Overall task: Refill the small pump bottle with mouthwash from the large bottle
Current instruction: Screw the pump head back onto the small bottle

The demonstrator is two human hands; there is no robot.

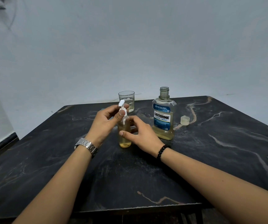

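Observation:
The small clear pump bottle (125, 139) stands upright on the dark marble table (211, 159), holding yellowish liquid. My left hand (105, 122) pinches its white pump head (122, 107) at the collar between thumb and fingers. My right hand (139, 133) wraps around the bottle's body, with the thumb across the front. The large Listerine bottle (163, 117) stands upright just to the right, uncapped, with yellowish mouthwash inside. Its cap (184, 120) lies on the table to its right.
A clear drinking glass (127, 98) with a little liquid stands behind the pump bottle near the table's far edge. A pale wall rises behind the table. The table's front edge (138, 207) is close to me.

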